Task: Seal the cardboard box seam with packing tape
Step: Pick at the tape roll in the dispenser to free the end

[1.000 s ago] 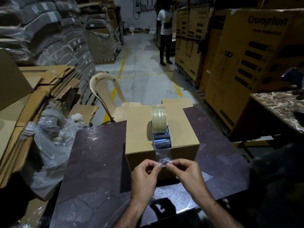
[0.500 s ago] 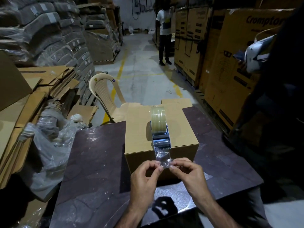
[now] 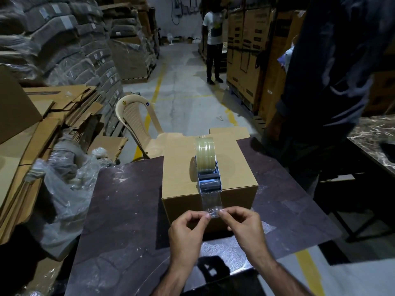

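Barely started: both hands (image 3: 215, 229) pinch the tape end (image 3: 212, 211) off the dispenser (image 3: 208, 178) atop the cardboard box (image 3: 181, 167); seam untaped, I judge.

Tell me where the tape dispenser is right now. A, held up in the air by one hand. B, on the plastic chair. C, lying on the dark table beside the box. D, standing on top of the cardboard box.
D: the tape dispenser stands on top of the cardboard box, while the left hand and right hand pinch only the tape end hanging over the box's near edge.
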The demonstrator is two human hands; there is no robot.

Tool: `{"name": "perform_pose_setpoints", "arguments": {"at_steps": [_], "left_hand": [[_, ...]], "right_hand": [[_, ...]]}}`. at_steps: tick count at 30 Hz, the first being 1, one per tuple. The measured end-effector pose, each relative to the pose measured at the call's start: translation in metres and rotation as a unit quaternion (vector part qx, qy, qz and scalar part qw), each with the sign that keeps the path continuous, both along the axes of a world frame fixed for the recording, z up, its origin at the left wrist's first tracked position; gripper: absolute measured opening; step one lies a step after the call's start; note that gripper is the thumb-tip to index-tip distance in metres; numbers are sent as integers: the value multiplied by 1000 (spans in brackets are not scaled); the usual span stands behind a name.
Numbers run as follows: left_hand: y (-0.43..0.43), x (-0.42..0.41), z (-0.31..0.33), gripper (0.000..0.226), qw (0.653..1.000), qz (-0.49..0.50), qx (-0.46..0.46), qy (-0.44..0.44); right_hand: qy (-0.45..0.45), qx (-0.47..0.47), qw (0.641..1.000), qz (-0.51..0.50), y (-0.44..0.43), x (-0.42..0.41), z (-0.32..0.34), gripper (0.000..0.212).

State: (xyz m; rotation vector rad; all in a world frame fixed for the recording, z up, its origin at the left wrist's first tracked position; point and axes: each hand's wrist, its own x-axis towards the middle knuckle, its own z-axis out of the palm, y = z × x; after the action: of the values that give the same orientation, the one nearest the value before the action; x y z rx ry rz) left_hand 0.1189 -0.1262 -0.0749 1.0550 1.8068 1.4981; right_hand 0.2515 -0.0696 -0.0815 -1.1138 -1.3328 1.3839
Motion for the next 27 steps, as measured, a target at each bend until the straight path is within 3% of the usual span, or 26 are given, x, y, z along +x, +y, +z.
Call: {"name": "perform_pose_setpoints", "arguments": {"at_steps": [27], "left_hand": [[14,1,-11,20,997,30,-51,-53]], "right_hand": [[-43,-11,998,-38,-1,-12,-6,5]]}}
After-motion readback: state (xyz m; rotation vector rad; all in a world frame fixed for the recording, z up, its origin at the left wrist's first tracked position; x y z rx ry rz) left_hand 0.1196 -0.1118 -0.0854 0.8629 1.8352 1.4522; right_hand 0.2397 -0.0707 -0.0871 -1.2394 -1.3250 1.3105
